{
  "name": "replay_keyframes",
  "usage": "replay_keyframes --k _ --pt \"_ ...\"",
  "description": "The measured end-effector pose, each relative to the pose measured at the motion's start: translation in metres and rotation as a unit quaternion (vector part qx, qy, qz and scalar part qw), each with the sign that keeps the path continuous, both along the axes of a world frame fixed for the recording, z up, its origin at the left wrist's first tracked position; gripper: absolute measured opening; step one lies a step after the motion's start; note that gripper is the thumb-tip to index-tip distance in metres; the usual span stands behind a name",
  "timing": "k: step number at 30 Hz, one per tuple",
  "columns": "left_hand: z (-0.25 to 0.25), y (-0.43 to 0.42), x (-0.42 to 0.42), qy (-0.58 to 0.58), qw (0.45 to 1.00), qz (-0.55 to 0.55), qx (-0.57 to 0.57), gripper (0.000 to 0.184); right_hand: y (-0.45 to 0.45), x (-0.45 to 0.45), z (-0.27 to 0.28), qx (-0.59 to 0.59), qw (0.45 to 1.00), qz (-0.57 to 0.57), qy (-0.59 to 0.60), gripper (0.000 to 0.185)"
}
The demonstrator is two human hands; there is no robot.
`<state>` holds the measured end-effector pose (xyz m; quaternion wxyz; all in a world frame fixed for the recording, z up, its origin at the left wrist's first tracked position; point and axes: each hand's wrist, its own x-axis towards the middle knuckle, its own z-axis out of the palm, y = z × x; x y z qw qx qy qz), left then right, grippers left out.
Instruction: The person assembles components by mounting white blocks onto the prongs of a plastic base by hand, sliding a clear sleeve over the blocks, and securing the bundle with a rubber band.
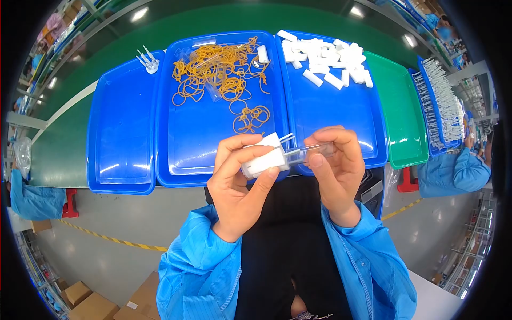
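Note:
My left hand is closed round a white block-shaped piece with metal prongs that point to the right. Between the thumb and fingers of my right hand is a clear plastic piece, its left end right at the prongs. Both hands are over the front edges of the blue trays. Just behind them, the middle blue tray holds tangled orange rubber bands, clear plastic bits and a white piece. The right blue tray holds several white blocks.
On the left, another blue tray has a small pronged piece at its back corner. To the right are a green tray and a rack of pronged parts. Blue-sleeved people are at both sides.

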<state>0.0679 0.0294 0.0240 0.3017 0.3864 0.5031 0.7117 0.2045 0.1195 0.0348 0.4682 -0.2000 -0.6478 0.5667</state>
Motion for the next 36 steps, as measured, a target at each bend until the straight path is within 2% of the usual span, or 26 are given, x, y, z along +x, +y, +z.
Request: replay_keyframes --k 11,30,36 --pt "0.0012 -0.0016 0.0022 0.004 1.000 0.004 -0.012 0.025 0.0006 -0.0027 -0.0053 0.093 0.995 -0.026 -0.004 0.029" --pt "-0.0007 -0.0043 0.0007 0.030 0.999 0.026 0.003 0.027 -0.0018 -0.0026 -0.0072 0.066 0.998 -0.010 0.014 0.030" --pt "-0.0010 -0.0061 0.0016 0.017 1.000 0.014 -0.004 0.026 -0.0006 -0.0044 -0.0085 0.111 0.994 -0.021 0.002 0.031"
